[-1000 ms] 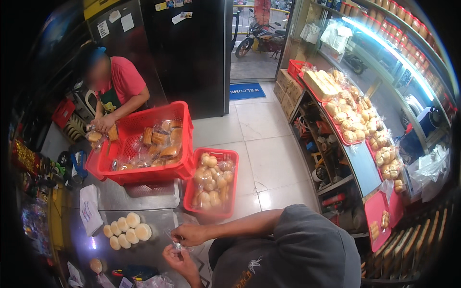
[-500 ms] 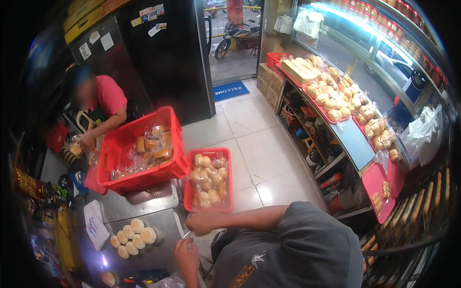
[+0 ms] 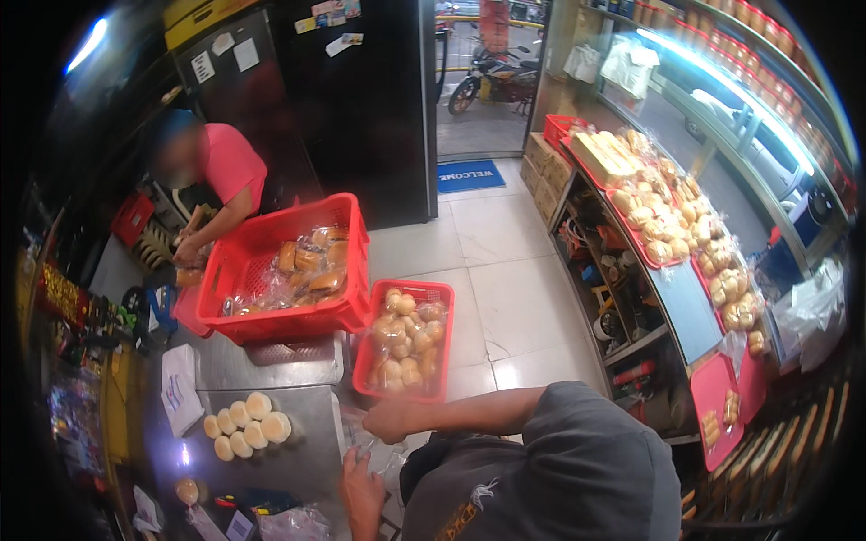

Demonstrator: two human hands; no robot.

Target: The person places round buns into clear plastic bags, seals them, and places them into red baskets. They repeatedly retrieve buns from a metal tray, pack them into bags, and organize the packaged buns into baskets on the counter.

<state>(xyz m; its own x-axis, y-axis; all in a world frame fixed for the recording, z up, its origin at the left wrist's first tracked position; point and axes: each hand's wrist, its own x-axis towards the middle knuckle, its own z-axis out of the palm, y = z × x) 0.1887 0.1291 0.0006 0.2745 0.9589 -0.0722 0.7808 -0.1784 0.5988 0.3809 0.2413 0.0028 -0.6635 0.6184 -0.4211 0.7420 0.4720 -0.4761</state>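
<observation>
A crumpled clear plastic bag (image 3: 390, 462) hangs between my two hands, beside the edge of the metal table (image 3: 316, 428). My right hand (image 3: 390, 421) is closed on its upper part. Lower down, my left hand (image 3: 361, 487) has its fingers bent at the bag's side, apparently pinching it. The plastic is thin, and its contents, if any, cannot be made out. Close by on the table sit several pale round buns (image 3: 248, 424), grouped in rows. A red crate of bagged round rolls (image 3: 406, 338) stands just beyond my right hand.
A larger red crate (image 3: 280, 329) holds bagged breads. Behind it a co-worker in a pink shirt (image 3: 236, 162) handles bread. White packaging (image 3: 180, 386) and a plastic-wrapped bundle (image 3: 293, 523) lie on the table. At right stands a counter with bread trays (image 3: 654, 252); a pink tray (image 3: 714, 383) holds small packs.
My view has swung left, so the scene sits further right. More of the clear bag now shows between my hands. The co-worker's hands have come together over the bread.
</observation>
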